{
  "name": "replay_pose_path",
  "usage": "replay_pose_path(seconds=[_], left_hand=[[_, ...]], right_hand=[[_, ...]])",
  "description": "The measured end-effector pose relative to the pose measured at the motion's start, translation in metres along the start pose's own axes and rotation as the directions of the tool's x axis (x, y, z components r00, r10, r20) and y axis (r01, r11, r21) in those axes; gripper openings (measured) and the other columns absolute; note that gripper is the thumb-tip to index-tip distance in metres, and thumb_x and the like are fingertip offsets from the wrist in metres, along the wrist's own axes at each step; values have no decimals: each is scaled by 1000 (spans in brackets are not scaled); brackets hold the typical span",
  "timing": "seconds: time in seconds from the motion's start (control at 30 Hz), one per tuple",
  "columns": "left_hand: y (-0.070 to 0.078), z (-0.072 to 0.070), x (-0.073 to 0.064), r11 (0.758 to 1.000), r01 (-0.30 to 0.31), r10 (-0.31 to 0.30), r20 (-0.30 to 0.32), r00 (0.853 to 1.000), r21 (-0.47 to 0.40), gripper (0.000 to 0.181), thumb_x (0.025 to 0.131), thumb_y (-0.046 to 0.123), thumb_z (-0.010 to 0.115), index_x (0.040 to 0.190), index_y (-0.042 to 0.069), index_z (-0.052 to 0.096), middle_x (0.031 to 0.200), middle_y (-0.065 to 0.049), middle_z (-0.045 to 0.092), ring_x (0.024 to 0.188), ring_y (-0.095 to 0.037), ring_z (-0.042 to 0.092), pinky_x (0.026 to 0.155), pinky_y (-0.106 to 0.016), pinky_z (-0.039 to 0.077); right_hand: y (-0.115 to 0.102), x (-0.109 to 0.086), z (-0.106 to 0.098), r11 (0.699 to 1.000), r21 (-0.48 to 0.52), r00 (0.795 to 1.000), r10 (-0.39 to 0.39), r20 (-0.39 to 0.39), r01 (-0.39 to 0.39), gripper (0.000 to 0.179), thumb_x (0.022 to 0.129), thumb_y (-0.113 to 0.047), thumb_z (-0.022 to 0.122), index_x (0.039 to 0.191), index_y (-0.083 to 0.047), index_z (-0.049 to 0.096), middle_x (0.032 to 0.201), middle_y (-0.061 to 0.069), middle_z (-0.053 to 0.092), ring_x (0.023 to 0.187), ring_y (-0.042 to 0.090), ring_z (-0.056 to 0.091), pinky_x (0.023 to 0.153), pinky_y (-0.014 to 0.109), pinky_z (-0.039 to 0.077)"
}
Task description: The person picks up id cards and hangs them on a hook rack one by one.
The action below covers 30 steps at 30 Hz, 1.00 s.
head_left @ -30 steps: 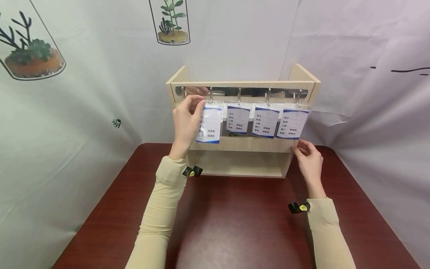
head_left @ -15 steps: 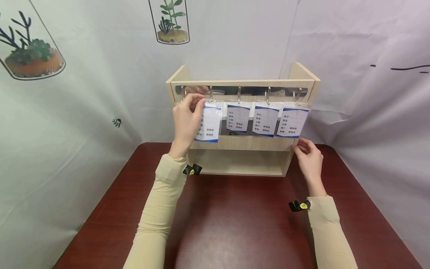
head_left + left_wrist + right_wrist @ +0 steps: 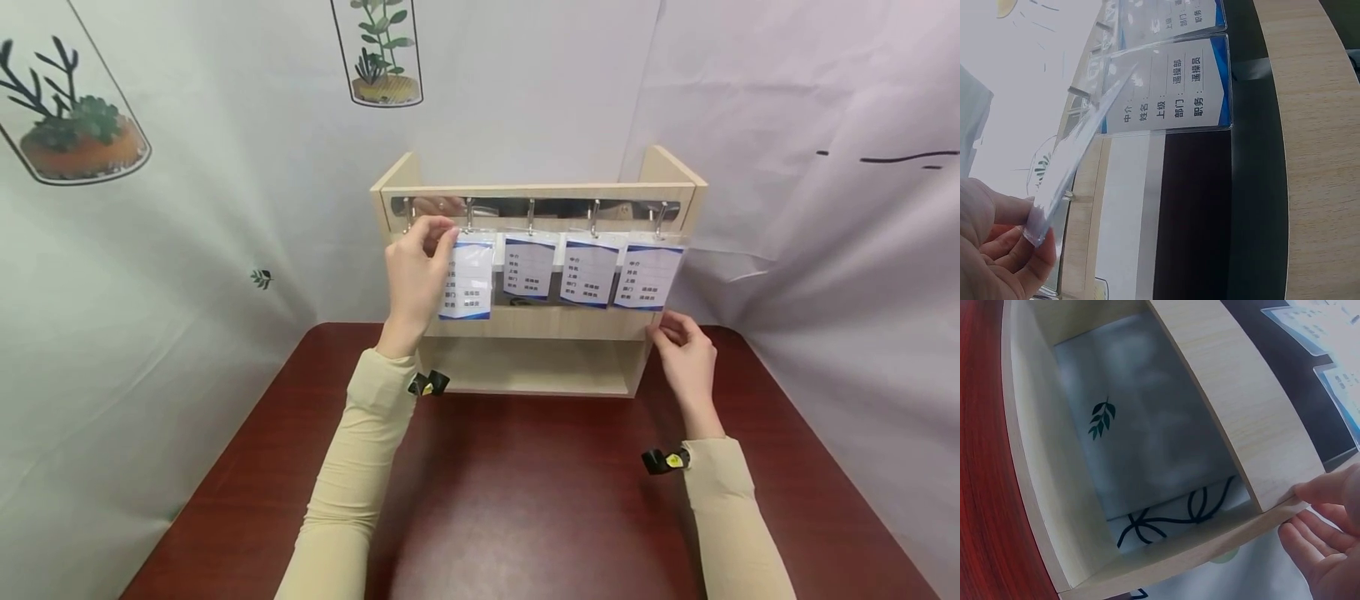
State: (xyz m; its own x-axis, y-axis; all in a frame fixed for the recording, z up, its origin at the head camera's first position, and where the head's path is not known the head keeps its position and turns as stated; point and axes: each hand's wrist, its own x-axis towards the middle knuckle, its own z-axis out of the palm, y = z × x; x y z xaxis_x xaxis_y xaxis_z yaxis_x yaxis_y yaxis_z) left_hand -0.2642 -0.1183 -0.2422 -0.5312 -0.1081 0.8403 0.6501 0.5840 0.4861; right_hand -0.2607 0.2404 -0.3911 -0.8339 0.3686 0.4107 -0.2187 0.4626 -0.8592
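Observation:
In the head view my left hand (image 3: pixel 414 279) pinches the left edge of a name badge (image 3: pixel 471 283) in a clear plastic sleeve, near its top. The badge's top edge is right at the tip of the second hook (image 3: pixel 470 213) from the left. In the left wrist view the held badge (image 3: pixel 1066 165) is seen nearly edge-on, thumb on one side and fingers on the other. Three more badges (image 3: pixel 529 268) hang on the hooks to its right. My right hand (image 3: pixel 686 358) grips the right side edge of the wooden shelf (image 3: pixel 536 323), thumb in front, fingers behind.
The leftmost hook (image 3: pixel 407 208) is partly behind my left hand. A metal rail (image 3: pixel 562 204) carries the hooks across the shelf front. The shelf stands at the back of a dark red table (image 3: pixel 525 500), before a printed cloth backdrop (image 3: pixel 525 92).
Both hands keep their grips. The held badge has shifted very slightly to the right since half a second ago, and the head view has moved a little.

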Motion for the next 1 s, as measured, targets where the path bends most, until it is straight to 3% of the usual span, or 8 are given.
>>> replay_pose_path(seconds=[0.37,0.7,1.0], left_hand=[[-9,3,-7,1000,-19,20,-20,1000,18,15,96,11,69,101,-3,71,86,-13,74,66,-21,65,63,-23,44],[-14,7,-4,998,-27,25,-26,999,-61,18,96,13,70,104,-2,70,91,-13,76,67,-21,67,63,-19,46],[-18,9,-5,999,-9,9,-19,1000,-46,18,98,15,67,107,0,71,94,-12,76,70,-21,69,66,-29,51]], right_hand=[[3,-3,1,1000,-18,1000,-3,17,3,39,96,-25,69,128,-4,66,119,13,71,95,-9,61,78,9,45],[2,1,0,1000,-8,1000,-21,-1,21,38,96,-23,69,128,-3,66,119,14,71,92,-12,59,77,8,45],[1,1,-1,1000,-17,1000,-26,0,26,39,95,-24,70,127,-3,66,119,14,72,93,-10,61,78,9,46]])
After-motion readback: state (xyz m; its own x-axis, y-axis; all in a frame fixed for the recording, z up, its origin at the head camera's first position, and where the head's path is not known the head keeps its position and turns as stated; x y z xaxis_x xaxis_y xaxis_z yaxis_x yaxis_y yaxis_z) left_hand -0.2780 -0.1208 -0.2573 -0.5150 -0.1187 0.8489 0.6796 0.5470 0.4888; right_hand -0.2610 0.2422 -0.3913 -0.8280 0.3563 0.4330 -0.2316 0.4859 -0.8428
